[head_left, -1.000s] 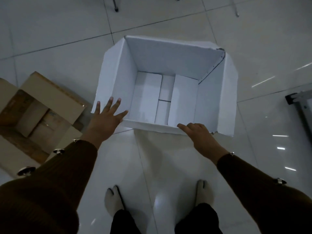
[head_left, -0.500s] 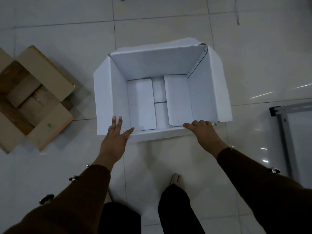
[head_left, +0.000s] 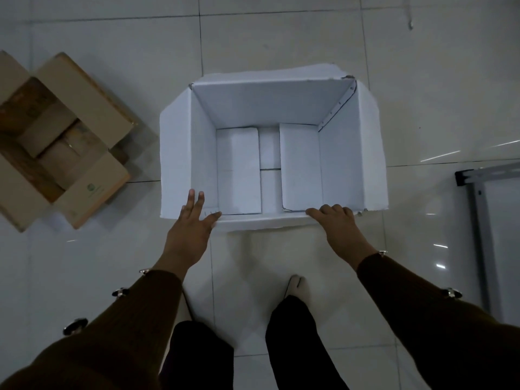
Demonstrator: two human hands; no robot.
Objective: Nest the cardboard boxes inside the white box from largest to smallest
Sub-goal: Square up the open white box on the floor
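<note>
A large white box [head_left: 353, 153] stands open on the tiled floor in front of me, with only its folded bottom flaps inside. My left hand [head_left: 191, 229] lies flat with fingers spread on the box's near left corner. My right hand [head_left: 339, 225] rests on the near rim at the right, fingers curled over the edge. To the left sits an open brown cardboard box [head_left: 90, 190] with smaller brown boxes [head_left: 50, 133] nested inside it.
A metal frame [head_left: 478, 209] lies on the floor at the right edge. My feet and dark trousers [head_left: 292, 333] are just behind the white box. Pale glossy floor tiles [head_left: 281, 35] surround everything.
The white box has turned to sit squarer in front of me. Both hands stay on its near rim. My view has shifted, so the brown box shows more fully.
</note>
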